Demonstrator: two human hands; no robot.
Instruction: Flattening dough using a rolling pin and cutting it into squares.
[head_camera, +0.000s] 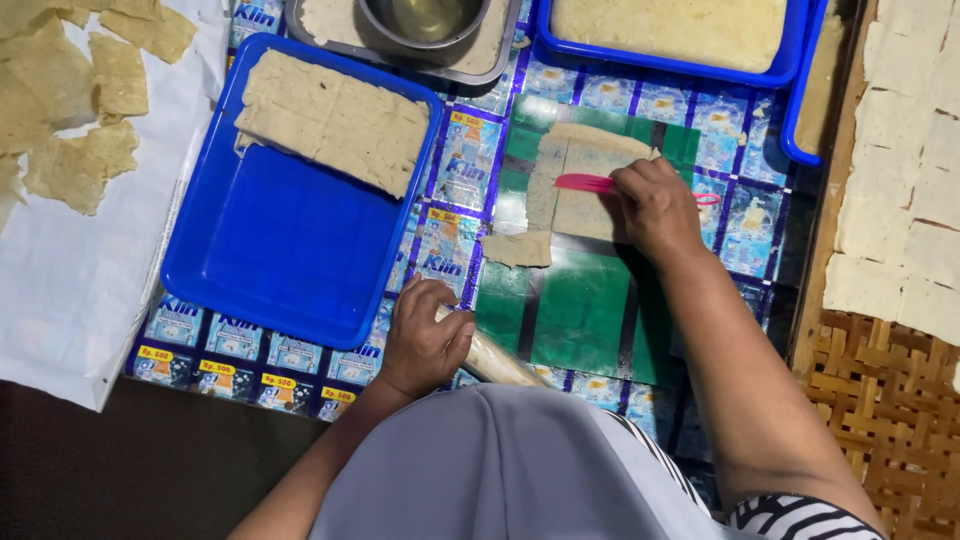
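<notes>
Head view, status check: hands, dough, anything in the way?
Right hand holds pink scraper on thin dough sheet. Left hand grips rolling pin. Loose dough piece beside the sheet; nothing blocking.

Pink knife (590, 183) on flat dough (585, 178)

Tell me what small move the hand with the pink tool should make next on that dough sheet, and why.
Probably draw the pink tool on across the dough sheet. The right hand holds it flat on the sheet's upper part, and one cut piece already lies apart at the lower left, so the rest looks uncut. The left hand rests on the rolling pin.
</notes>
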